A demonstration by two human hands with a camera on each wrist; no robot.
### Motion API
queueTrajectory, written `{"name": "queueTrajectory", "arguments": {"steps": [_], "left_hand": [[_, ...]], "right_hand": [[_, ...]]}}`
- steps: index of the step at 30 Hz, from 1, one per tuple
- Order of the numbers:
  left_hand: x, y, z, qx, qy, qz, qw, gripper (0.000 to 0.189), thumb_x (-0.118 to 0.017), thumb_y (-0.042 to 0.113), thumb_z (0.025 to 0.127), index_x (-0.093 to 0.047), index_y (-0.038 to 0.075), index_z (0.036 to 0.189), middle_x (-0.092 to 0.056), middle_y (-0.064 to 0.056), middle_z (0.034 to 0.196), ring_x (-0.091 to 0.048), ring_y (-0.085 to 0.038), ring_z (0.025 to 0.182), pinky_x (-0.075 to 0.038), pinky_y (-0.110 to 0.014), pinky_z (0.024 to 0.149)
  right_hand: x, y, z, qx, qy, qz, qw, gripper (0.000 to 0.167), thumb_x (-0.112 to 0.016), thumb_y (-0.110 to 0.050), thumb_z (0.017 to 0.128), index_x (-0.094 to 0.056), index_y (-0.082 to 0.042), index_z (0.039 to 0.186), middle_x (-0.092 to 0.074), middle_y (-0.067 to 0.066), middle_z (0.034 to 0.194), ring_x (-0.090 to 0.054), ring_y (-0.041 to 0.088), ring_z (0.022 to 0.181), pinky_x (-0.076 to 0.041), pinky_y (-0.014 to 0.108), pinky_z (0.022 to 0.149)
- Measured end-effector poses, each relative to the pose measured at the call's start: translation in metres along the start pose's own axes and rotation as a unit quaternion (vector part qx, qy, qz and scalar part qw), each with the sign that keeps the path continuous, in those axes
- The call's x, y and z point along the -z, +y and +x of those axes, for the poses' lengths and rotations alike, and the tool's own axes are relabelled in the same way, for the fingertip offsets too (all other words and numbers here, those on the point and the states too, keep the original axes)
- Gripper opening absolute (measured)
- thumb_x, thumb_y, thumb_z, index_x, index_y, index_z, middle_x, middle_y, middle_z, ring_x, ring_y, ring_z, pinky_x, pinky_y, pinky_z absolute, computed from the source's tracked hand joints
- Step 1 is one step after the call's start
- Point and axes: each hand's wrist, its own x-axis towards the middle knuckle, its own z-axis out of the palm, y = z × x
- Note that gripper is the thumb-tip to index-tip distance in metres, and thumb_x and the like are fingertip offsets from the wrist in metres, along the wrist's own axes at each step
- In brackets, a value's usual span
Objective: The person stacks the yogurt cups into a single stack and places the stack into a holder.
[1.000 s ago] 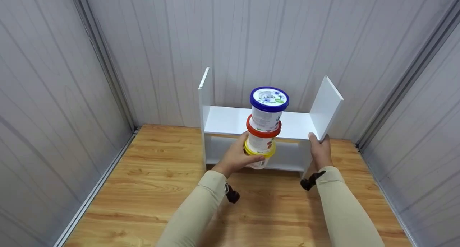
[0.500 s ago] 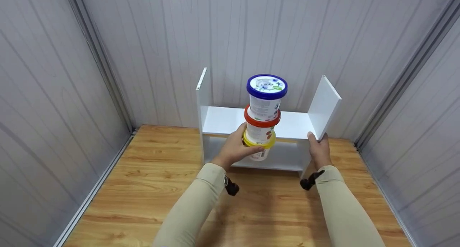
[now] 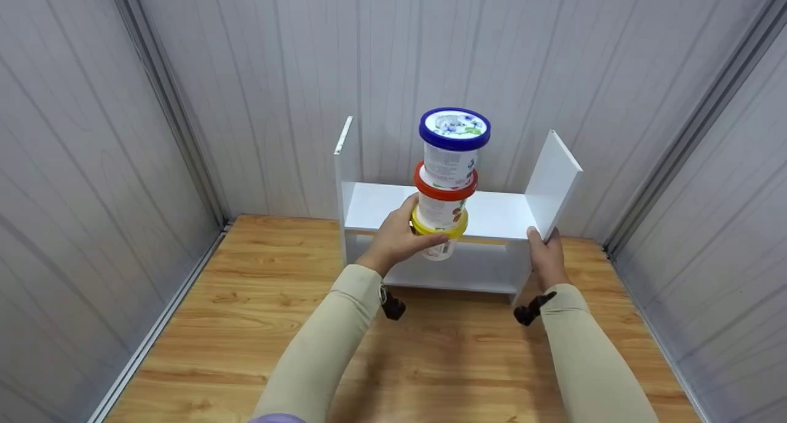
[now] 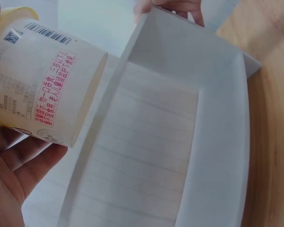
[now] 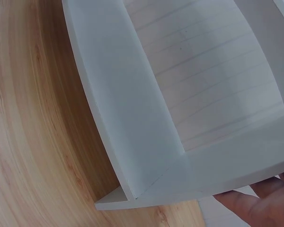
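Three white paper tubs stand stacked in front of the white shelf unit point(image 3: 376, 209), off the floor and leaning a little. On top is the blue-lidded tub point(image 3: 452, 165), in the middle the red-lidded tub point(image 3: 440, 211). My left hand point(image 3: 393, 241) grips the bottom, yellow-lidded tub point(image 3: 439, 251), thumb across its front. In the left wrist view that tub's printed side and bare base show, fingers curled beneath. My right hand point(image 3: 547, 260) holds the unit's right side panel point(image 3: 555, 180), thumb at the shelf's front corner; the other fingers are largely behind the panel.
The shelf unit has an upper board, a lower board point(image 3: 479, 275) and a left side panel point(image 3: 345, 165). It stands on a wood-grain floor point(image 3: 264, 324) close to the grey back wall point(image 3: 276, 91). Grey walls rise on both sides.
My left hand has raised the stack of tubs, moving it up and slightly left in the head view. My right hand stays on the shelf unit's side panel.
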Motion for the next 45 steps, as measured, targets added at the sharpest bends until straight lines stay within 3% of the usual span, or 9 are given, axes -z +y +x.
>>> {"name": "queueTrajectory", "arguments": {"steps": [10,17,30,45], "left_hand": [[0.005,0.011,0.011,0.006,0.01,0.003,0.9999,0.087,-0.085,0.054,0.075,-0.043,0.027,0.146,-0.064,0.013,0.127,-0.062,-0.01,0.111,-0.052,-0.04,0.1],[0.009,0.013,0.014,0.019,0.017,0.009,0.9996,0.092,-0.085,0.06,0.072,-0.042,0.029,0.147,-0.063,0.014,0.127,-0.062,-0.009,0.111,-0.051,-0.042,0.101],[0.01,0.007,0.017,0.038,0.017,-0.001,0.9991,0.092,-0.087,0.057,0.072,-0.042,0.029,0.147,-0.063,0.014,0.128,-0.061,-0.01,0.113,-0.05,-0.044,0.103],[0.007,-0.002,0.019,0.056,0.016,-0.01,0.9983,0.091,-0.088,0.058,0.07,-0.044,0.031,0.145,-0.063,0.014,0.128,-0.061,-0.012,0.115,-0.048,-0.047,0.105]], "right_hand": [[0.001,-0.001,0.002,-0.017,0.004,0.001,0.9998,0.08,-0.04,-0.05,0.104,0.002,-0.017,0.164,-0.006,0.014,0.169,-0.015,0.032,0.153,-0.018,0.052,0.123],[-0.002,0.0,0.0,-0.006,-0.002,0.012,0.9999,0.08,-0.041,-0.048,0.105,0.002,-0.016,0.164,-0.007,0.014,0.169,-0.014,0.031,0.153,-0.017,0.051,0.123],[-0.007,-0.002,-0.002,0.004,0.009,-0.001,1.0,0.078,-0.041,-0.045,0.104,-0.002,-0.011,0.163,-0.009,0.017,0.168,-0.015,0.032,0.153,-0.016,0.049,0.124],[-0.006,-0.002,-0.004,-0.018,0.014,-0.002,0.9997,0.08,-0.039,-0.05,0.104,0.002,-0.015,0.164,-0.006,0.015,0.169,-0.014,0.033,0.153,-0.016,0.053,0.123]]}}
